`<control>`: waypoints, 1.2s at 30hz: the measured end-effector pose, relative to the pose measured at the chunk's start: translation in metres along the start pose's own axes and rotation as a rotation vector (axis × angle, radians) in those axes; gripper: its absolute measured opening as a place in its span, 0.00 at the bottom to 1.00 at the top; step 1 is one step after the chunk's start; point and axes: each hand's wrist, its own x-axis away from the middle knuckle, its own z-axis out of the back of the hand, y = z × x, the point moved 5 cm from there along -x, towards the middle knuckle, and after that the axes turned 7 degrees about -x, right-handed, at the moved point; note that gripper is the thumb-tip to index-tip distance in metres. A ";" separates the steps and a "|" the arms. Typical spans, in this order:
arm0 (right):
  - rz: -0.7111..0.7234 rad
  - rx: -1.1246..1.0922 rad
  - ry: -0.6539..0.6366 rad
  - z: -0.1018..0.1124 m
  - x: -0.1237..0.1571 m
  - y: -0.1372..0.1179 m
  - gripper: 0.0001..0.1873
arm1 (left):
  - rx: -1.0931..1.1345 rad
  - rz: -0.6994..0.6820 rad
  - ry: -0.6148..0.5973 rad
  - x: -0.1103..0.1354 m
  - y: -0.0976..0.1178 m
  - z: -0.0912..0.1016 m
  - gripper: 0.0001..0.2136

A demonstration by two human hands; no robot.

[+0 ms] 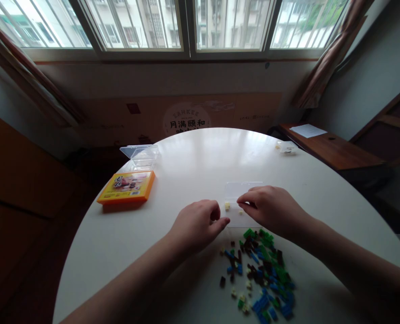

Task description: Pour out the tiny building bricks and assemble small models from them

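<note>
My right hand point(272, 207) is over a clear plastic case point(243, 188), thumb and forefinger pinched together. Whatever is between those fingertips is too small to make out. Small pale yellow building bricks point(227, 206) lie at the case's left side, with another pale brick point(240, 213) below my right fingertips. Just left of the case is my left hand point(198, 221), its fingers curled and the thumb held apart, with nothing visible between them. Closer to me spreads a loose pile of tiny building bricks point(264, 270) in green, blue, brown and pale yellow.
An orange-yellow box point(127, 186) sits near the round white table's point(119, 252) left edge. Behind it stands an open clear plastic container point(142, 157). A small clear packet point(287, 147) lies at the far right. Beyond the table is a wooden desk point(342, 148) with paper point(308, 130).
</note>
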 end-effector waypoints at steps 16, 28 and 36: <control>-0.071 0.033 -0.124 -0.005 -0.002 0.000 0.11 | -0.022 0.009 -0.025 -0.001 0.000 0.000 0.12; -0.040 -0.029 -0.097 -0.008 -0.003 -0.005 0.10 | -0.027 -0.006 -0.022 -0.001 0.003 0.001 0.11; 0.005 -0.067 -0.079 -0.007 -0.002 -0.005 0.09 | -0.012 -0.010 -0.010 0.000 0.003 0.001 0.11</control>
